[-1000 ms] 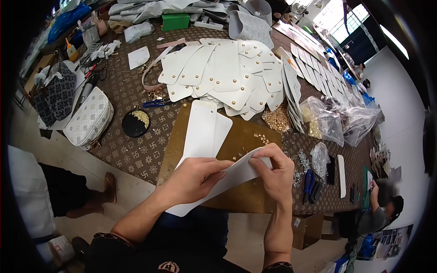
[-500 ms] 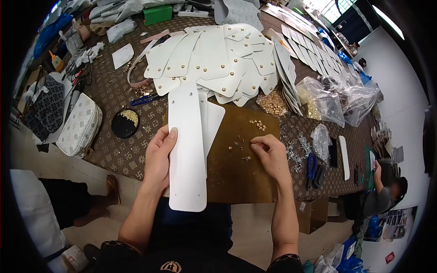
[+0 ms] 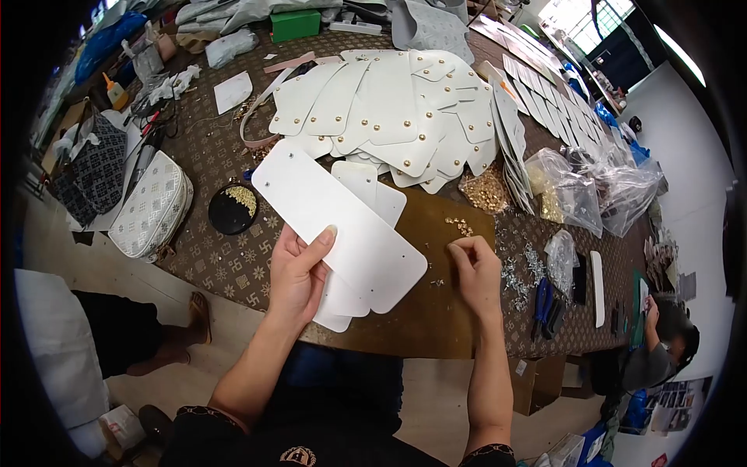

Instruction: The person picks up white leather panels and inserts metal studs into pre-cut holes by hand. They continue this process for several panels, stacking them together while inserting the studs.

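My left hand [image 3: 299, 272] grips a white panel [image 3: 338, 226] by its lower left edge, thumb on top. The panel lies tilted, with two studs at its upper left end and two small holes at its lower right end. Under it, more white pieces [image 3: 358, 177] rest on the brown mat [image 3: 455, 311]. My right hand [image 3: 476, 272] is over the mat's right part, its fingers curled together; whatever they hold, if anything, is too small to make out. Near its fingertips are gold studs [image 3: 459, 226] and a few small metal bits [image 3: 437, 282].
Behind the mat lies a pile of white studded panels [image 3: 381, 101]. Silver screws [image 3: 523, 268], blue pliers [image 3: 543, 300] and plastic bags [image 3: 566, 183] are at right. A round black dish [image 3: 232, 208] and a white pouch [image 3: 153, 206] stand at left. Another person [image 3: 657, 342] sits at far right.
The panel in my left hand has turned from upright to a diagonal, its top now leaning left. The whole view has shifted slightly. My right hand stays over the mat, fingers still together.
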Action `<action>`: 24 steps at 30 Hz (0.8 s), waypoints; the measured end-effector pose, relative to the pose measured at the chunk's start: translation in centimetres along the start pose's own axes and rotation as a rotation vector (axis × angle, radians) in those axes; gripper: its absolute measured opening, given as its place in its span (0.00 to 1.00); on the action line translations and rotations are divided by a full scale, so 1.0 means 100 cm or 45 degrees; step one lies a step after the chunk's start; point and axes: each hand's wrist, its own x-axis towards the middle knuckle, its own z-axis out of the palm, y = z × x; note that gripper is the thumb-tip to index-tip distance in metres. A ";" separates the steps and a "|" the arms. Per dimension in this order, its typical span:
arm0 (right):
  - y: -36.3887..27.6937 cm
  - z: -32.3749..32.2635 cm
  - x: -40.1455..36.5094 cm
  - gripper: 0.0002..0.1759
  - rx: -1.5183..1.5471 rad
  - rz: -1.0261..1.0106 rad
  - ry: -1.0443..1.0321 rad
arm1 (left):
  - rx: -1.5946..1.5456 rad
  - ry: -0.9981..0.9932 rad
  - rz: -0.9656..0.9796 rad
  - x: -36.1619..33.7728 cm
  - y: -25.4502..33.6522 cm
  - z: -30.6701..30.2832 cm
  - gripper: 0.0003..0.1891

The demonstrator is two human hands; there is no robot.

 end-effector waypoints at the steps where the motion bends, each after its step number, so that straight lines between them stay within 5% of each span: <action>1: -0.005 -0.002 -0.003 0.04 0.002 -0.003 -0.010 | 0.078 0.007 0.034 0.000 -0.001 0.000 0.23; 4: -0.025 -0.004 -0.016 0.04 0.411 -0.056 0.159 | 0.211 0.034 0.121 0.000 -0.007 0.007 0.23; 13: -0.054 0.003 -0.038 0.12 0.366 -0.423 -0.060 | 0.338 -0.071 0.341 -0.008 -0.018 0.024 0.23; 24: -0.047 0.010 -0.033 0.07 0.649 -0.246 -0.099 | 0.294 -0.183 0.375 -0.016 -0.018 0.030 0.23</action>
